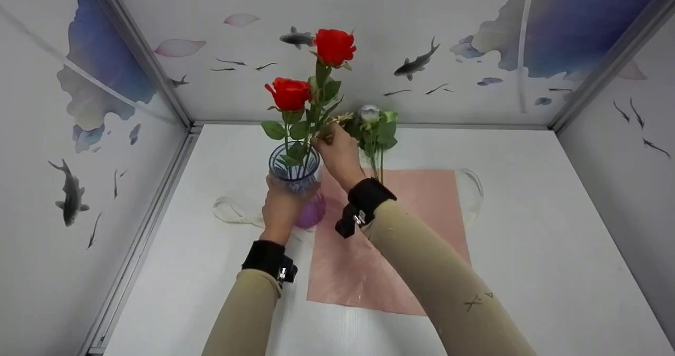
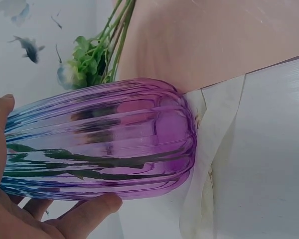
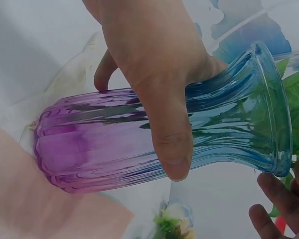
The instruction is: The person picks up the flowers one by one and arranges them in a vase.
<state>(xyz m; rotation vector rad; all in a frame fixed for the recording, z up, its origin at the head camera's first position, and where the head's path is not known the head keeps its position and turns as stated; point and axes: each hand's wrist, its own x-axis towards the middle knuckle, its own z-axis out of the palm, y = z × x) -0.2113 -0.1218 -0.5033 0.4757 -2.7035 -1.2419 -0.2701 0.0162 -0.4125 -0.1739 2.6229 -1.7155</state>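
My left hand [image 1: 285, 205] grips a ribbed glass vase [image 3: 114, 142], blue at the rim and purple at the base. In the right wrist view, the thumb lies across its middle. Two red roses [image 1: 335, 47] stand in the vase, and their stems show through the glass. At the rim, my right hand [image 1: 341, 153] has its fingers curled at the rose stems and leaves, seeming to pinch one stem; the exact contact is partly hidden. Beside that hand lies a bunch with a whitish-blue flower [image 1: 369, 114], green leaves and a pale flower.
A pink sheet [image 1: 390, 271] lies on the white table [image 1: 527, 229], under the right forearm. A cream ribbon [image 2: 217, 144] runs by the vase base, with loops at both sides of the sheet. Printed panels [image 1: 369, 8] wall in the table at the back and sides.
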